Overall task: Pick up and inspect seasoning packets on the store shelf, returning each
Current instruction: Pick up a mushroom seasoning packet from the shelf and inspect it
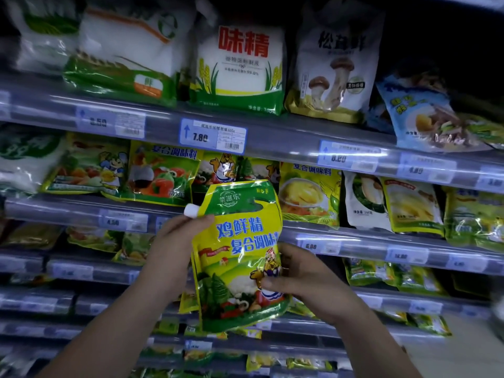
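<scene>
Both hands, L (174,241) & R (297,276), grip upright yellow pouch (240,257).

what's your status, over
Yellow seasoning pouch off the shelf, held up, label showing. Left hand grips its upper edge, right hand its lower side. Nothing blocking.

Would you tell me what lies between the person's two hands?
In the head view, the yellow-green seasoning pouch fills that gap: the left hand grips it below its white cap, and the right hand holds its lower right edge.
</scene>
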A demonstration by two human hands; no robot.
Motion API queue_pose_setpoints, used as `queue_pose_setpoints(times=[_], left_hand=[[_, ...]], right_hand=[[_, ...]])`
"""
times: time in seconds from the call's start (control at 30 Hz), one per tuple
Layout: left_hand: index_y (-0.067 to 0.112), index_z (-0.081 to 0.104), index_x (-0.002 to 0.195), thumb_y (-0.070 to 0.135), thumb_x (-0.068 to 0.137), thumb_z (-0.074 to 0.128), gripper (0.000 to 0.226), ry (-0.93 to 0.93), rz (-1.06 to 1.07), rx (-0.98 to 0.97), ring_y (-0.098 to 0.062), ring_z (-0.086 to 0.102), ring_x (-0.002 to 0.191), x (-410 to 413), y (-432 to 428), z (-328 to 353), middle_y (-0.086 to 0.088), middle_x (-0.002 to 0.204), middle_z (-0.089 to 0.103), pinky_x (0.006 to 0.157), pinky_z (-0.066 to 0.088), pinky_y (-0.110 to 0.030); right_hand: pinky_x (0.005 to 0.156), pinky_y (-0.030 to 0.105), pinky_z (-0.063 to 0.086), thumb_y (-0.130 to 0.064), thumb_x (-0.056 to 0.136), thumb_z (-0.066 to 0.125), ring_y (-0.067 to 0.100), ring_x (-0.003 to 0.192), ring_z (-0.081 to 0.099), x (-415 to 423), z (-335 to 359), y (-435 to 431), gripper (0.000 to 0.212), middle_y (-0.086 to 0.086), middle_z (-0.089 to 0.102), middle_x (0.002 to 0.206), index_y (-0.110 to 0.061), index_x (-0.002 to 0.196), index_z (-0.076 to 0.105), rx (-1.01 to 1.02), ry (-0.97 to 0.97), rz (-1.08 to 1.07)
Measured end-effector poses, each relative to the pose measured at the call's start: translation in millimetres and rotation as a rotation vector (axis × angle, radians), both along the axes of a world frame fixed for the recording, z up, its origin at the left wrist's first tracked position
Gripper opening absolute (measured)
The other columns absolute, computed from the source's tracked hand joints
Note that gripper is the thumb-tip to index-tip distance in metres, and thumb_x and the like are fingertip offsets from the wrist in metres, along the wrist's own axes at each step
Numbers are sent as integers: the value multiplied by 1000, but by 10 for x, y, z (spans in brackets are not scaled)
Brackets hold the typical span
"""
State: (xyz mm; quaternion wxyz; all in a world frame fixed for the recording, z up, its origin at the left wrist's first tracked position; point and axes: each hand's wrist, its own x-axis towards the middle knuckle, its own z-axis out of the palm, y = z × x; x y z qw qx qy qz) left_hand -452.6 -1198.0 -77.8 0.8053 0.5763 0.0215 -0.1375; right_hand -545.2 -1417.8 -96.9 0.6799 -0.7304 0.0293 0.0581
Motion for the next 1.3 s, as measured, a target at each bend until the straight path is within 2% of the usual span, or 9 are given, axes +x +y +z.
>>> queue_pose_setpoints(times=[0.13, 0.23, 0.33, 0.6, 0.77, 0.9, 1.03, 1.13, 1.3], left_hand=[[7, 64, 127, 44, 64, 78, 74, 31, -50, -63, -35, 73, 102, 127, 6, 57, -15, 119, 75, 83, 58, -50], [8, 69, 120, 44, 74, 67, 58, 31, -135, -93, -28, 77, 96, 184, 14, 100, -11, 110, 79, 80, 62, -44], [16, 73, 111, 45, 85, 56, 42, 16, -228, -107, -22, 79, 87, 181, -6, 124, -7, 103, 81, 71, 62, -40], [27, 71, 121, 67, 49, 88, 84, -127, -297, 271, -25, 69, 115, 152, 115, -10, -1, 124, 74, 101, 51, -57], [20, 82, 90, 24, 80, 77, 11, -287, -349, 364, -23, 76, 91, 106, 16, -12, -2, 95, 81, 69, 64, -35], [34, 82, 80, 29, 79, 77, 6, -387, -246, 430, -18, 76, 90, 205, 35, 34, 3, 89, 81, 84, 62, -49], [37, 78, 79, 39, 82, 76, 5, -456, -134, 551, -13, 74, 83, 351, 49, 70, 2, 90, 78, 75, 63, -43], [36, 62, 62, 51, 82, 74, 27, -664, 45, 829, -15, 53, 58, 473, -6, 89, 4, 60, 54, 59, 39, -29], [11, 67, 122, 53, 80, 74, 60, -711, 216, 1014, -16, 59, 75, 638, -55, 114, 6, 79, 59, 70, 45, -30]], right_hand=[[96, 39, 58, 5, 82, 76, 31, 112, 71, 27, 45, -13, 37, 14, 76, 116, -4, 118, 69, -32, -43, -11], [100, 48, 54, -8, 81, 79, 40, 116, 65, 62, 13, -58, 35, 23, 72, 119, -2, 115, 71, -16, -47, -39], [92, 35, 56, -8, 83, 73, 31, 112, 69, 95, -28, -104, 33, 21, 72, 121, -4, 115, 71, 34, -33, -58], [89, 35, 59, -13, 80, 74, 26, 110, 71, 202, 2, -69, 38, 7, 75, 120, -15, 118, 70, 260, -41, -165], [93, 54, 55, -14, 78, 83, 39, 111, 68, 363, 160, -42, 49, 22, 72, 114, -5, 115, 52, 112, -178, -318], [65, 46, 59, -16, 82, 82, 37, 87, 70, 443, 265, 0, 40, 19, 73, 94, -10, 103, 49, -158, -225, -382], [85, 57, 59, 3, 78, 81, 33, 101, 71, 556, 355, 19, 49, 13, 73, 108, -18, 114, 54, -134, -246, -337], [85, 52, 61, 5, 74, 84, 30, 96, 73, 736, 421, 86, 55, 12, 73, 104, -20, 115, 57, -174, -282, -442], [76, 32, 59, -14, 73, 90, 9, 86, 66, 928, 449, 229, 65, -10, 66, 93, -14, 128, 55, -359, -264, -546]])
